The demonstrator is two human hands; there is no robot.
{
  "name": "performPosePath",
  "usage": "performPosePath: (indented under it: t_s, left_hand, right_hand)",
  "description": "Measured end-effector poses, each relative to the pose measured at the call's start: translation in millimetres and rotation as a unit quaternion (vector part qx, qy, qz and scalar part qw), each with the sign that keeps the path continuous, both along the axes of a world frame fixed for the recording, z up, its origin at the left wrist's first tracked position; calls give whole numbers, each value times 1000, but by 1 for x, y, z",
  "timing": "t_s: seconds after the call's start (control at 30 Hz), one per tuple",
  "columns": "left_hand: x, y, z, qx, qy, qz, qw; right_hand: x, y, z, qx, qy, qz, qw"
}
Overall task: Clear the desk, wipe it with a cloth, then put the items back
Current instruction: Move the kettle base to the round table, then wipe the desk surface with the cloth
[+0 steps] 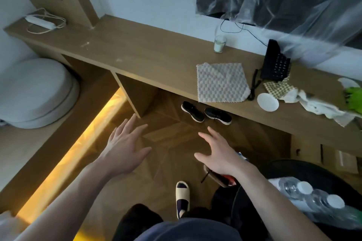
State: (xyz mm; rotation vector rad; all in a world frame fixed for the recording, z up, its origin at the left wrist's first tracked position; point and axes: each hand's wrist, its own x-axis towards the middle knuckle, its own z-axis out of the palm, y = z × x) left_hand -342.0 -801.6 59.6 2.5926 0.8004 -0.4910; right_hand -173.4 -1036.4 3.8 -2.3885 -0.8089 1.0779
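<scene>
Both our hands, left (125, 148) and right (219, 152), hover spread and empty above the floor; on the surface (148, 49) lie one cloth (221, 82), one glass (219, 43), one telephone (274, 62), one lid (267, 102).

We have a single wide-angle view, worn on the head, looking forward and steeply down onto the wooden desk (148, 49) from just in front of it. The desk runs across the upper frame; the floor before it fills the lower half, close beneath us.
</scene>
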Motion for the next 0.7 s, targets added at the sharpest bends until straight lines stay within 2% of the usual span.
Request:
performPosePath:
  t_s: [0.3,0.5,0.7]
  left_hand:
    - [74,77,-31,-34,28,-28,999]
    - [119,154,-40,-48,26,-38,998]
    - [167,245,-48,-60,22,-60,996]
  right_hand:
    - [72,48,-16,-27,14,-48,998]
    - [109,104,-32,-54,4,-101,993]
    - [155,161,-43,-22,21,-183,983]
